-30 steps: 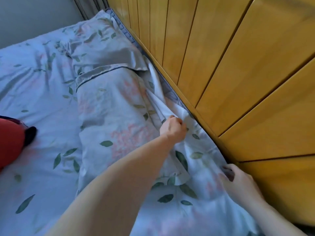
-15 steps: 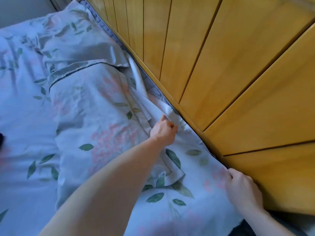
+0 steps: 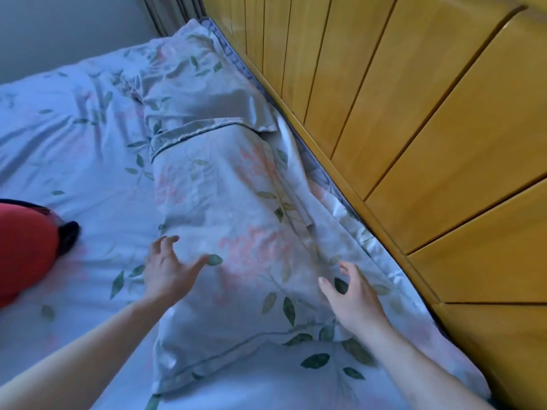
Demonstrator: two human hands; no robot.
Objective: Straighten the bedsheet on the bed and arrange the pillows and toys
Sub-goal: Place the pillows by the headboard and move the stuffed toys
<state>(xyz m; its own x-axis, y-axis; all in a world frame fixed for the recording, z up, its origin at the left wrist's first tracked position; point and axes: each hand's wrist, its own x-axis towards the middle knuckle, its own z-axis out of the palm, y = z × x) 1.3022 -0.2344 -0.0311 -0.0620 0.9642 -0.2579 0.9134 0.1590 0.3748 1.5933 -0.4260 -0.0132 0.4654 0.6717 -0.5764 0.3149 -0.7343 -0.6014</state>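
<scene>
The near pillow [image 3: 225, 261] lies lengthwise at the middle of the view, in a pale blue case printed with green leaves and pink blossoms, its near end toward 6 o'clock and its far end toward 12; its left long edge rests on the bedsheet [image 3: 74, 149], which carries the same print and spreads out toward 9 and 10 o'clock with shallow creases; a second pillow [image 3: 195, 93] lies beyond the first at about 12 o'clock, its near hem overlapping the far end of the first; both pillows run alongside the wooden headboard [image 3: 414, 128], a wall of yellow-brown planks filling the side from 1 to 4 o'clock; between pillow and boards a bunched strip of sheet stands in folds along the edge of the bed; the left hand [image 3: 168, 270] is at about 8 o'clock of the near pillow, on or just over its left edge, fingers spread apart and lightly bent, gripping nothing, and contact with the cloth cannot be told through the blur; the right hand [image 3: 352, 297] is over the pillow's right near part at about 4 o'clock, thumb and fingers parted and curved, holding nothing; both forearms are bare and come in from 6 and 7 o'clock; a red plush toy [image 3: 26, 247] with a black tip lies on the sheet at 9 o'clock, cut off by the frame.
</scene>
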